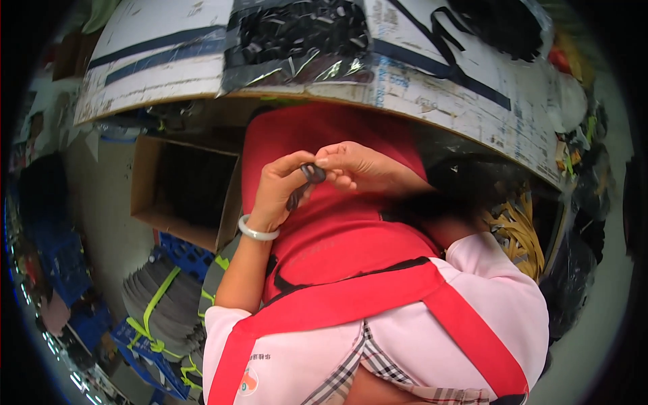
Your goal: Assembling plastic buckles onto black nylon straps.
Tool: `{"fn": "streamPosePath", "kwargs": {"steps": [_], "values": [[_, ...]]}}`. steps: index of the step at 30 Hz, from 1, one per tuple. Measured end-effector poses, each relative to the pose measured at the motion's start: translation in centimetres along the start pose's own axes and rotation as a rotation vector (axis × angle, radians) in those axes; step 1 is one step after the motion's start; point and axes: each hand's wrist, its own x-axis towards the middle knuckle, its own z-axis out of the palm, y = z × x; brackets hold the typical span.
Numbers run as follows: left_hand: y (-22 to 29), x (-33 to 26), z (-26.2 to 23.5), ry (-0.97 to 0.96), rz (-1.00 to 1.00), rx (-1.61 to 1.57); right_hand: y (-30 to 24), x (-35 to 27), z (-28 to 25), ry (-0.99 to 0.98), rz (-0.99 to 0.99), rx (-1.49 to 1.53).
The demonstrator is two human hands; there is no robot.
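Observation:
Over the red apron (324,250) on my lap, both hands are raised close together. My left hand (278,185), with a white bangle on the wrist, is closed on a small black looped strap-like piece (313,173). Part of that piece hangs below the fingers; its exact kind is not clear. My right hand (361,165) touches the piece's upper end with thumb and forefinger pinched together. Whatever lies between those fingertips is too small to make out.
Beyond my lap stands a worn white-topped table (162,74) holding a plastic bag of small black pieces (297,40) and dark straps (472,81). A cardboard box (145,179) sits at left, near tied grey stacks (162,297). Yellow straps (516,233) lie at right.

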Motion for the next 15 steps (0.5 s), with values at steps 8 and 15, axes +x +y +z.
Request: {"fn": "streamPosePath", "kwargs": {"steps": [8,15], "values": [[1.1,1.2,1.9,-0.022,-0.110,-0.072,-10.0,-2.6,-8.7,1.392,-1.090,-1.873],[0.5,0.7,1.7,0.281,-0.004,0.056,-7.7,-5.0,-2.7,1.056,-0.907,-1.530]]}}
